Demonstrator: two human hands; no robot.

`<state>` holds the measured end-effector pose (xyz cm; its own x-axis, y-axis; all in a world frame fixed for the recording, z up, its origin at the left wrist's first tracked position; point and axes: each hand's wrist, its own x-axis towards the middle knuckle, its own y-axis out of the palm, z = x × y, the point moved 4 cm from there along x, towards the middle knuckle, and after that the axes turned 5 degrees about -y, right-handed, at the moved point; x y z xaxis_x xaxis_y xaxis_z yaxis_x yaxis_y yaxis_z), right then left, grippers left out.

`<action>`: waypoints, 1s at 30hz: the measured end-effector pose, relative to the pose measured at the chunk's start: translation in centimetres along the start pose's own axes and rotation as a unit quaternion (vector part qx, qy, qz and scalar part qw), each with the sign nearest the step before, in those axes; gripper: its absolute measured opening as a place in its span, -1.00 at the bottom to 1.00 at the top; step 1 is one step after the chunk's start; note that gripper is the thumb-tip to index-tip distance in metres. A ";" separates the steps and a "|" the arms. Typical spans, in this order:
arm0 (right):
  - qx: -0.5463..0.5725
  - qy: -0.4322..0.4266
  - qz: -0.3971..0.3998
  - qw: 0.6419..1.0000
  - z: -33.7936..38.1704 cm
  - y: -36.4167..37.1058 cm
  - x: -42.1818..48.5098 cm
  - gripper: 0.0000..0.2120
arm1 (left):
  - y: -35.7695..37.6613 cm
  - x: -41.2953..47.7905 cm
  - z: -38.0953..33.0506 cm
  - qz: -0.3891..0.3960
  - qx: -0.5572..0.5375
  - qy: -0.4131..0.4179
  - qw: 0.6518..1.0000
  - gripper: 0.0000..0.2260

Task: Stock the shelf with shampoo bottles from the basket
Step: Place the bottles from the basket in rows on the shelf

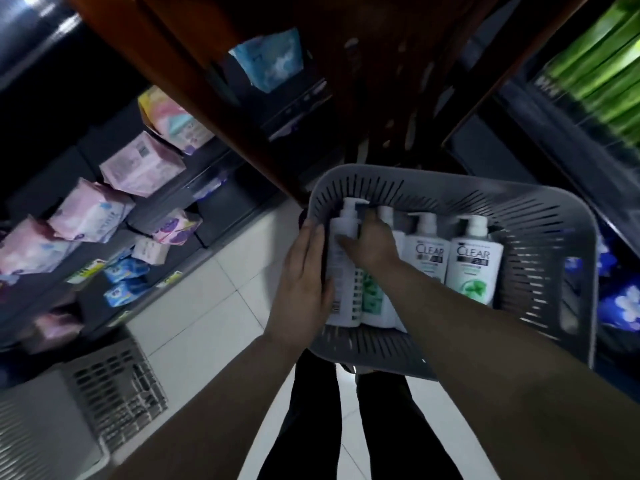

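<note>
- Shampoo bottle, white plastic with a pump top and a green-printed label point(341, 271), the leftmost of a row lying in the basket, is the one in hand. The right hand point(372, 245) reaches over it in a narrow grip, thumb and curled fingers round the shoulder just below the pump.
- The left hand point(301, 282) lies flat along the bottle's outer side, fingers straight, pressing rather than clasping, so the bottle sits between the two hands.
- Handling, as I judge it: a full bottle will be fairly heavy, stiff-walled and smooth, so it may slip through a light pinch. The body below the shoulder is the place to hold. The pump neck is thin and could turn or press down if used as a handle.
- Three more white pump bottles point(474, 261) lie side by side to the right, labels up; the nearest is partly hidden under the right forearm.
- All lie in a grey slotted plastic basket point(519, 199); what holds it up I cannot tell.
- Dark shelves point(221, 202) with pink soft packs point(142, 164) stand to the left, above a white tiled floor point(214, 306). No shampoo shows on any shelf, so stocking looks barely begun.
</note>
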<state>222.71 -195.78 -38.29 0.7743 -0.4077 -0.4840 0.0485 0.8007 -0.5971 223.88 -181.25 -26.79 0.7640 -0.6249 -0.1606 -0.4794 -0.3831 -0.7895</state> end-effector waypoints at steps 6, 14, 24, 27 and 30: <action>-0.019 0.109 -0.049 0.993 0.7 1.5 1.4 -0.29 | 0.2 -0.1 0.3 -0.023 -0.030 0.017 0.999 -0.33; 0.292 0.100 -0.107 0.945 0.5 -1.6 -1.6 -0.25 | -0.2 -0.2 -0.8 -0.032 0.031 0.036 0.998 -0.40; 0.324 -0.001 -0.327 0.888 2.1 -10.2 -9.7 -0.39 | 5.6 3.5 -5.8 0.109 -0.180 -0.104 0.972 -0.18; 0.332 -0.024 -0.309 0.891 1.9 -12.3 -10.6 -0.38 | 6.5 5.2 -6.3 0.106 -0.227 -0.150 0.956 -0.33; 0.360 -0.029 -0.255 0.897 -1.3 -14.1 -11.4 -0.48 | 7.2 5.5 -6.0 0.198 -0.303 -0.170 0.916 -0.41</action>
<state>212.38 -202.97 -25.21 0.5660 -0.7950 -0.2182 0.7848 0.6006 -0.1530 222.04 -191.51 -29.84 0.5189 -0.5877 -0.6207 -0.8215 -0.5437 -0.1719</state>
